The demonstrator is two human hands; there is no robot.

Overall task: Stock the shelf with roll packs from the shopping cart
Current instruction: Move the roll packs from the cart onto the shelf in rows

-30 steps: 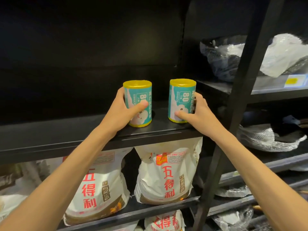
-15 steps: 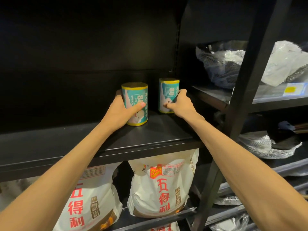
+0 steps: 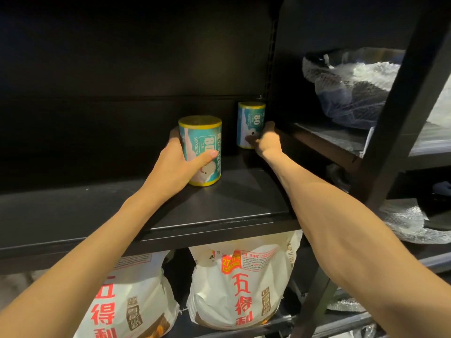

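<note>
Wrap: teal glossy film, yellow ends; likely light, firm, slippery.
Left hand (image 3: 174, 167): curling round near roll pack (image 3: 201, 151), mid-shelf (image 3: 219, 206).
Right hand (image 3: 267, 140): gripping far roll pack (image 3: 250, 124), 1 o'clock, sitting deep.
Hold: gripping mid-barrel.

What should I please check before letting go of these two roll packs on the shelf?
1. Left roll pack upright on the black shelf: ok.
2. Right roll pack upright, deep in the back corner: ok.
3. Left hand grips its pack: ok.
4. Right hand holds its pack low: ok.
5. Packs apart, not touching: ok.
6. Right pack's base flat on the shelf: cannot tell, the hand hides part of it.
</note>
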